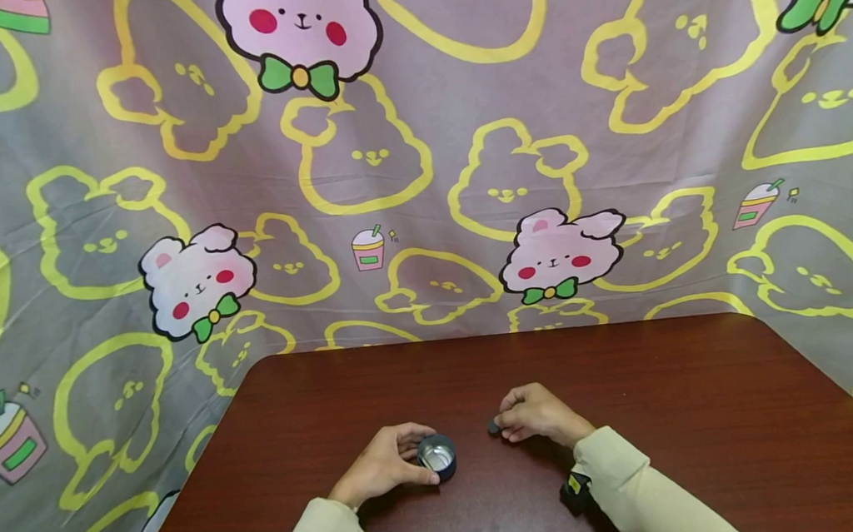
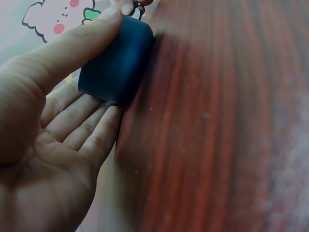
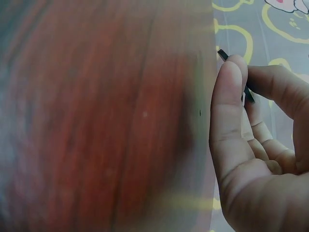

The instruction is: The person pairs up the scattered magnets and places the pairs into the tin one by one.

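On the table, toward its front, my left hand (image 1: 384, 467) grips a small round dark container (image 1: 450, 464). Its top is uncovered and the inside looks silvery. In the left wrist view the thumb lies along one side of the container's dark blue wall (image 2: 116, 63), with the fingers at the other side. To the right, a gap apart from it, my right hand (image 1: 542, 415) pinches a small dark flat piece (image 1: 493, 428) between thumb and fingertip. From the right wrist view this piece (image 3: 222, 55) appears thin and edge-on, partly hidden by the fingertips.
A dark red-brown wooden table (image 1: 375, 378) with rounded far corners lies under both hands. Behind and beside it hangs a grey cloth (image 1: 445, 214) printed with cartoon animals. Black devices (image 1: 575, 492) are strapped at both wrists, over light sleeves (image 1: 655, 490).
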A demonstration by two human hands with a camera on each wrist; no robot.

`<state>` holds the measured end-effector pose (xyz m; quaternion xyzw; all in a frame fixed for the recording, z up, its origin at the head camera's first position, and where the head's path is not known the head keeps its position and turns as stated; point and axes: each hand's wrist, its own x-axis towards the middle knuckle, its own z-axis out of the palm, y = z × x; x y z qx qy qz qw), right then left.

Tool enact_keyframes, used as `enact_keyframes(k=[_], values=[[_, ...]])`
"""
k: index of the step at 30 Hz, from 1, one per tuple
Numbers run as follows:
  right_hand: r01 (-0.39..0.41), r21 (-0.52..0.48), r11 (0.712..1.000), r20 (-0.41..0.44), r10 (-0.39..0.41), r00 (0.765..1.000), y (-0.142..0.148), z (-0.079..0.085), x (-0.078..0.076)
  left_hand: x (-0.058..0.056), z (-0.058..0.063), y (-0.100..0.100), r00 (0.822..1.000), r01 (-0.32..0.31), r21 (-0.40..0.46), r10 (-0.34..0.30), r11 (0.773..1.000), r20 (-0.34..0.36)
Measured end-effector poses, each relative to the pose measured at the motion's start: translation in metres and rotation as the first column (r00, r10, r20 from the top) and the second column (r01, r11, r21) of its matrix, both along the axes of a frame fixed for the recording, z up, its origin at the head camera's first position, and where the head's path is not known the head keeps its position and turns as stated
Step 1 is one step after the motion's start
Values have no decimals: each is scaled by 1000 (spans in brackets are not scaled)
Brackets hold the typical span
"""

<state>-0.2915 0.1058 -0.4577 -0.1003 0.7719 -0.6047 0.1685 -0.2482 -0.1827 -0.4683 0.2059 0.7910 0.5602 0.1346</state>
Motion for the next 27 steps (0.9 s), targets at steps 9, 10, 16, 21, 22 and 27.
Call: enact_keyframes(k=[9,10,16,21,22,27], values=[[-37,-13,999,2,37,999,-8,-1,3,0,-1,-1,1000,1,5,-1,1000,13],[-40,-15,999,3,41,999,-9,0,4,0,-1,-1,1000,2,4,-2,1000,12],[-59,-29,998,5,59,998,-14,2,4,-3,0,0,1000,1,-5,-1,1000,7],[-79,-39,996,-7,79,997,-17,4,5,-5,-1,0,1000,-10,-15,10,1000,-3],[-82,-39,996,-6,82,997,-18,4,5,-6,-1,0,1000,-11,-17,11,1000,-3],[-90,-45,995,10,90,996,-22,3,7,-4,-3,0,1000,-9,-23,9,1000,-4]])
